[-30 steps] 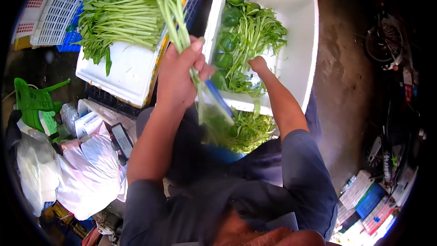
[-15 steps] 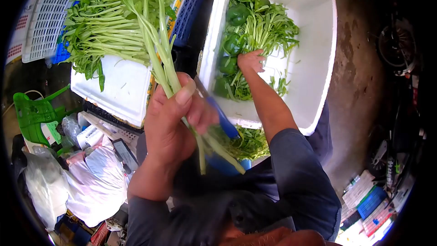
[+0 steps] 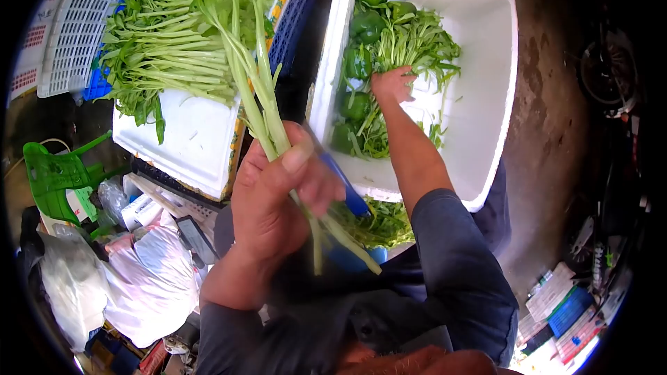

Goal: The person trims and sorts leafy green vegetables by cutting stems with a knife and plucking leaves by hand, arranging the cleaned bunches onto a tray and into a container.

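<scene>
My left hand (image 3: pixel 271 194) is closed around a few pale green stalks of leafy greens (image 3: pixel 258 76), which look like water spinach; the leafy ends point up, the cut ends hang below. A blue-handled knife (image 3: pixel 345 187) is in the same hand, its blade partly hidden behind the fingers. Inside the white foam box (image 3: pixel 479 125), my right hand (image 3: pixel 394 85) reaches down at the stem ends of a bunch of greens (image 3: pixel 420 38), touching it, fingers apart. Green peppers (image 3: pixel 366 26) line the left wall of that box.
A heap of long-stemmed greens (image 3: pixel 174 48) lies on a white foam lid (image 3: pixel 184 146) at left. Below the box are trimmed greens (image 3: pixel 385 226) in a blue container. White baskets (image 3: pixel 76 35), a green plastic chair (image 3: pixel 52 180), and plastic bags (image 3: pixel 149 281) stand on the left.
My left hand has shifted slightly right and down with the stalks and knife. My right hand stays among the greens in the foam box, nearly in the same spot.
</scene>
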Demonstrator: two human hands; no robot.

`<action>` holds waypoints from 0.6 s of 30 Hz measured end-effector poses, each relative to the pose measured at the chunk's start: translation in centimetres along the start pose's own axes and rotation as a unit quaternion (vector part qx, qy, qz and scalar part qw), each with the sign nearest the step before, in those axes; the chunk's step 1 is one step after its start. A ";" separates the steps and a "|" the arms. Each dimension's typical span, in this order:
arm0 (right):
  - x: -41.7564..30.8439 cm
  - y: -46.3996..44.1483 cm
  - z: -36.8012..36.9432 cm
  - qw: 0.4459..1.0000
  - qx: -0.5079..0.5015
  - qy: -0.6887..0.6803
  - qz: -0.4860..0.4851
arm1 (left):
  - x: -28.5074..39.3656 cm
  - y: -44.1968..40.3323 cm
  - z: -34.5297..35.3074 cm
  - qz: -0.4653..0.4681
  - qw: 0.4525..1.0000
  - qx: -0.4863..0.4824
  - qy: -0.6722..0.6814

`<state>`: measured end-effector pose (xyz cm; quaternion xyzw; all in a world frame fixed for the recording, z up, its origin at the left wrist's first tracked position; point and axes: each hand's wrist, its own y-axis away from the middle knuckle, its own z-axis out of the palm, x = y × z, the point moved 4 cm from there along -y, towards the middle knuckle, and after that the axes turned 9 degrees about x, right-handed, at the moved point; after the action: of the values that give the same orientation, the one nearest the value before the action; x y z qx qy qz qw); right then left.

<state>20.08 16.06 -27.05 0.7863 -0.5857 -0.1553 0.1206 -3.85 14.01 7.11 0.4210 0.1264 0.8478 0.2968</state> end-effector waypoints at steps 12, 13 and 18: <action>3.0 -3.7 -0.6 0.998 0.056 0.000 -0.011 | 0.8 -0.6 -0.8 0.031 0.999 0.037 -0.008; 4.4 -5.0 -0.7 0.998 0.056 0.003 -0.021 | 0.9 -0.4 -0.6 0.028 0.998 0.049 0.000; 9.0 -9.6 -4.6 0.991 0.081 0.025 -0.099 | 1.3 -0.2 -1.0 0.041 0.999 0.026 -0.018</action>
<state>32.72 10.22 -27.25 0.8513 -0.5122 -0.0991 0.0554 -5.14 15.00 7.19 0.4481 0.1257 0.8481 0.2531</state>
